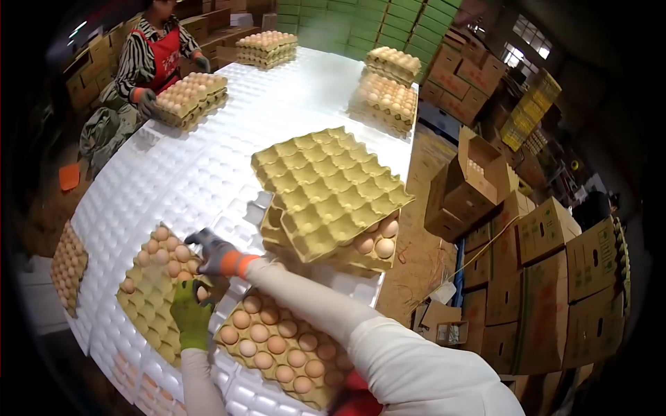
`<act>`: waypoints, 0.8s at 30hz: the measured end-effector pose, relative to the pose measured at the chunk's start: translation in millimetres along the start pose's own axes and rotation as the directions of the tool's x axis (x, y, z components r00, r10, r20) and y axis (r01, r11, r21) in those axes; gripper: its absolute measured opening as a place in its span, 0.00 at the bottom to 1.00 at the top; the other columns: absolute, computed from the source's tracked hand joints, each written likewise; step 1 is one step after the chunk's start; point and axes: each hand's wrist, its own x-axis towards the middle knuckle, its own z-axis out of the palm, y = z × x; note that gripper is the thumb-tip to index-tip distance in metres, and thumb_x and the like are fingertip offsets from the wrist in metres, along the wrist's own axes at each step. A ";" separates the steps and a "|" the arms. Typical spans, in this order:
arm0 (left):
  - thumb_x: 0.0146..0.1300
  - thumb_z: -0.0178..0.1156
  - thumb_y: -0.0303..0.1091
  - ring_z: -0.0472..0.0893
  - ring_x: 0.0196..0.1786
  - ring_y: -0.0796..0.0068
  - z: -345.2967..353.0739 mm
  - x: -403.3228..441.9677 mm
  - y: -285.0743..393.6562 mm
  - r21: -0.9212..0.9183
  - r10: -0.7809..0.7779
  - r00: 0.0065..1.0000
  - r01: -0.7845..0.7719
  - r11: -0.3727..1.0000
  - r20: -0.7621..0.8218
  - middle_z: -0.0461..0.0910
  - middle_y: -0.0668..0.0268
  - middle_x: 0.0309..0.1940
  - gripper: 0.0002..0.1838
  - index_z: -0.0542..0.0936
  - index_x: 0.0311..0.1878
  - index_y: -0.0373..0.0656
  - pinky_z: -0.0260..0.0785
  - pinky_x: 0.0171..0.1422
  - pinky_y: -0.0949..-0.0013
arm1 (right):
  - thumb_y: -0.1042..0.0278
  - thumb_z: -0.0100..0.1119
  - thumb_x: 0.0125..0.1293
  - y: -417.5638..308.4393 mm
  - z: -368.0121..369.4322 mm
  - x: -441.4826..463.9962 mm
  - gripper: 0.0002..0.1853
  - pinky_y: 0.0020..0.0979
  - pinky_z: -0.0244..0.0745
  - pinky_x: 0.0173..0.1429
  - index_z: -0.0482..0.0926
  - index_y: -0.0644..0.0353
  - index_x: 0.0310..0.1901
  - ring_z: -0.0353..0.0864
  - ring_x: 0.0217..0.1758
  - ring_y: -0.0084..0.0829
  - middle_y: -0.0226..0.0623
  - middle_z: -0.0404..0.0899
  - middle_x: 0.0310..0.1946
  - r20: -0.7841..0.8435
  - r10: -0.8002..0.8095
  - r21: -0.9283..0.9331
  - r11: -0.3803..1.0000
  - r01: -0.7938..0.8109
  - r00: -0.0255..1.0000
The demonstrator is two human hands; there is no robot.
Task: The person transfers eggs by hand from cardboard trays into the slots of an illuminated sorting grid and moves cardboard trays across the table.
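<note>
My left hand (187,315), in a green glove, reaches up over a partly filled egg tray (142,312) and closes on an egg (202,294). Beside it my right hand (218,255), in a grey glove with an orange cuff, is over the tray's upper right edge, its fingers apart near several eggs. Eggs sit mainly in that tray's upper part; many lower cups are bare. A fuller tray of eggs (276,344) lies under my right forearm. An empty tray (326,187) rests tilted on a stack with eggs showing at its right corner.
Across the white table (229,111), a person in a red apron (165,59) touches an egg stack (191,100). More egg stacks (385,97) stand at the far right edge. Another tray (69,270) is at the left edge. Cardboard boxes (541,298) fill the right side.
</note>
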 end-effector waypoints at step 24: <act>0.62 0.70 0.41 0.84 0.44 0.60 -12.0 13.7 -23.4 0.025 -0.269 0.963 0.269 0.963 -0.026 0.83 0.58 0.53 0.27 0.77 0.63 0.46 0.77 0.43 0.60 | 0.59 0.57 0.68 14.8 17.5 64.6 0.13 0.46 0.81 0.56 0.83 0.50 0.50 0.82 0.52 0.55 0.46 0.74 0.62 0.054 -0.083 -0.338 0.936 0.096 0.995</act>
